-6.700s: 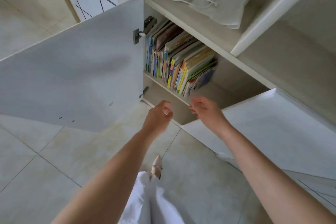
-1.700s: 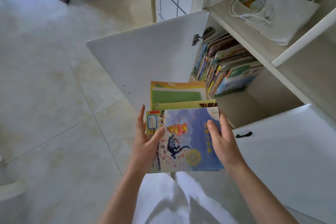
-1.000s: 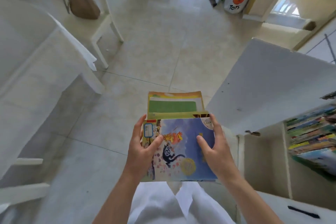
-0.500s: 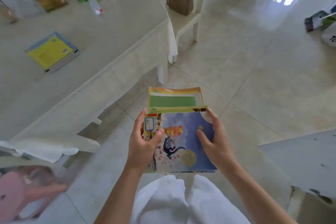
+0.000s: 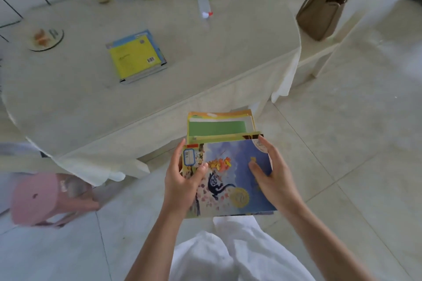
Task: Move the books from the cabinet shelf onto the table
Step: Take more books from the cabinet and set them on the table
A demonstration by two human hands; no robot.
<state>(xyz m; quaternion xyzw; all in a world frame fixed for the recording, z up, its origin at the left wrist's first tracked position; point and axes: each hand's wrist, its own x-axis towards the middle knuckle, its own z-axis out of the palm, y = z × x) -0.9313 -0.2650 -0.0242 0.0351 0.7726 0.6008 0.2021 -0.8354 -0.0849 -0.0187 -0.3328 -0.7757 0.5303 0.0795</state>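
Table [image 5: 205,57] ahead, books [image 5: 228,166] between hands (both gripping)

bright, soft daylight, few hard shadows; motion blur smears the pink stool [image 5: 34,198] at 8 o'clock; wide-angle bending at edges.

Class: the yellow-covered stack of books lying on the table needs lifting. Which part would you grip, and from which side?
Grip the yellow-covered stack by its two long side edges, coming down from above. It lies flat with bare table all around, so both edges look open to fingers.
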